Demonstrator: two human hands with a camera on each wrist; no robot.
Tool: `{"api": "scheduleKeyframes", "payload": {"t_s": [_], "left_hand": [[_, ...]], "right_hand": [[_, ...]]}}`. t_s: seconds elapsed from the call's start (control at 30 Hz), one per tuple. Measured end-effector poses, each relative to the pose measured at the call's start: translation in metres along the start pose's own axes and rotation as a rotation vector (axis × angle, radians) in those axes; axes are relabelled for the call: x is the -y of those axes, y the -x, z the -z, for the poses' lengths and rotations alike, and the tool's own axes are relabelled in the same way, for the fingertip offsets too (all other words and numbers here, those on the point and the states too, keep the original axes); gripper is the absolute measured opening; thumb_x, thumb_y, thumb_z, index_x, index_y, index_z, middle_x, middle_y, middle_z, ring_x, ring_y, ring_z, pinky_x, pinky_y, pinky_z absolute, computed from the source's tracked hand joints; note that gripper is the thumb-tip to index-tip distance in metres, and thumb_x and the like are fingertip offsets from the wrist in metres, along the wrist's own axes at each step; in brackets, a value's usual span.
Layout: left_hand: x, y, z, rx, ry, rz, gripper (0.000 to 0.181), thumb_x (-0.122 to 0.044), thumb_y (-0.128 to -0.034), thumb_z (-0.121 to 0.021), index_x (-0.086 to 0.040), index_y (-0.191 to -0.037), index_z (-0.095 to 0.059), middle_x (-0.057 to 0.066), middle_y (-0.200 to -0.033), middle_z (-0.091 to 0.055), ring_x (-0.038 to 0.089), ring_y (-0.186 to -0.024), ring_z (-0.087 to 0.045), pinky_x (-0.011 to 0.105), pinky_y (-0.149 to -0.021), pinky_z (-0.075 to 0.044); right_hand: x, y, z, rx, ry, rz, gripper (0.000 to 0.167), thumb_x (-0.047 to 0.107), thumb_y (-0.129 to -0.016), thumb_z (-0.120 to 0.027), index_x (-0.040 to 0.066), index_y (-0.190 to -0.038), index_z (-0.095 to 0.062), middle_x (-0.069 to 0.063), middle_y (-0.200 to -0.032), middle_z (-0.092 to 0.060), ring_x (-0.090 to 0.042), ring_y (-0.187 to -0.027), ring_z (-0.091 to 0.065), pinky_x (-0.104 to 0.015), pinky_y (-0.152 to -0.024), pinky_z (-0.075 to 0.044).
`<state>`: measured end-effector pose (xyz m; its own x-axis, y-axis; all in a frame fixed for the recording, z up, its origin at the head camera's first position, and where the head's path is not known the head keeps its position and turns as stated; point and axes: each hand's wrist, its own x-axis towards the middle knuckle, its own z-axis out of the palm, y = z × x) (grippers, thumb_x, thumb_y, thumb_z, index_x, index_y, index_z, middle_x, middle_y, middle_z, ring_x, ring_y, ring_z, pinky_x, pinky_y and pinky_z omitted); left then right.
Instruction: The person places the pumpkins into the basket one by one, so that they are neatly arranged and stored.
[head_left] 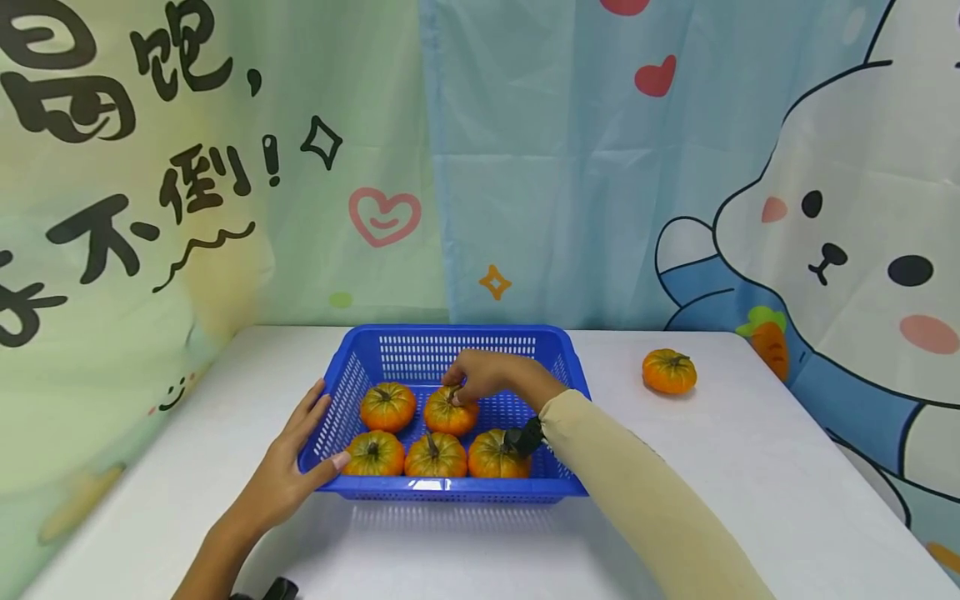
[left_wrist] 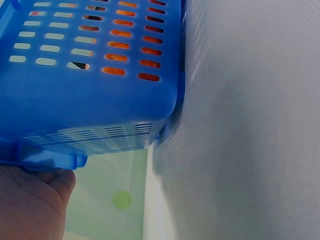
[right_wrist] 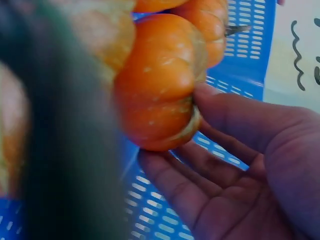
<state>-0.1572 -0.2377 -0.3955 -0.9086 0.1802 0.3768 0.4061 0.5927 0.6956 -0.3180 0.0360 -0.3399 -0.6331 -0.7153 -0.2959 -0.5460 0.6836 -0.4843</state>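
Note:
A blue plastic basket (head_left: 450, 485) with slotted walls stands on the white table, and several small orange-green pumpkins (head_left: 386, 407) sit in it. My right hand (head_left: 483, 373) reaches in from the right and holds the pumpkin (head_left: 450, 414) in the back row by its top. In the right wrist view, the thumb is at the stem side of this pumpkin (right_wrist: 162, 85) and the fingers are against its lower side. My left hand (head_left: 288, 467) holds the basket's left rim, thumb over the front corner and fingers along the outer side. Its fingertips are hidden in the left wrist view.
Another pumpkin (head_left: 669, 372) lies on the white table (head_left: 637, 425) to the right of the basket. A printed curtain (head_left: 525, 208) hangs behind the table's far edge. A dark wrist device (head_left: 525, 437) partly covers the front right pumpkin (head_left: 495, 460).

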Motion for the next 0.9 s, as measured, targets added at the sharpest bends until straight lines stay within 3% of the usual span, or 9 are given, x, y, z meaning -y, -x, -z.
{"api": "scheduleKeyframes", "payload": {"t_s": [0.2,0.5,0.67,0.9], "left_hand": [[0.000,0.001,-0.001,0.005,-0.012,0.009,0.080,-0.026,-0.0862,-0.066,0.003,-0.150,-0.028,0.014,-0.161,-0.013,0.048,-0.140,-0.021,0.068,-0.102,-0.028],[0.002,0.001,-0.001,0.003,0.006,-0.006,0.080,-0.023,-0.0855,-0.068,0.003,-0.151,-0.028,0.011,-0.161,-0.012,0.047,-0.141,-0.019,0.068,-0.102,-0.026],[0.004,0.001,0.000,0.001,0.011,-0.002,0.081,-0.023,-0.0854,-0.068,0.003,-0.150,-0.028,0.012,-0.161,-0.012,0.046,-0.142,-0.017,0.069,-0.103,-0.024],[0.003,0.000,0.001,0.012,-0.011,0.007,0.080,-0.027,-0.0867,-0.066,0.003,-0.151,-0.028,0.013,-0.161,-0.013,0.047,-0.140,-0.020,0.066,-0.103,-0.027]], "right_hand": [[-0.002,-0.002,-0.003,0.017,-0.010,0.016,0.042,0.009,-0.094,-0.062,0.002,-0.135,-0.056,-0.012,-0.132,-0.059,-0.024,-0.122,-0.055,-0.030,-0.094,-0.048],[-0.002,-0.001,0.000,0.020,0.026,-0.019,0.053,0.009,-0.093,-0.064,0.006,-0.143,-0.048,-0.008,-0.144,-0.048,-0.023,-0.133,-0.043,-0.036,-0.106,-0.039],[-0.003,0.004,0.010,-0.052,-0.005,-0.033,0.060,0.006,-0.089,-0.067,0.009,-0.145,-0.046,-0.008,-0.147,-0.044,-0.025,-0.124,-0.049,-0.037,-0.100,-0.044],[-0.006,0.022,0.021,-0.118,-0.051,0.030,0.056,0.012,-0.093,-0.065,0.004,-0.145,-0.045,-0.012,-0.147,-0.044,-0.033,-0.131,-0.045,-0.040,-0.102,-0.043]]}}
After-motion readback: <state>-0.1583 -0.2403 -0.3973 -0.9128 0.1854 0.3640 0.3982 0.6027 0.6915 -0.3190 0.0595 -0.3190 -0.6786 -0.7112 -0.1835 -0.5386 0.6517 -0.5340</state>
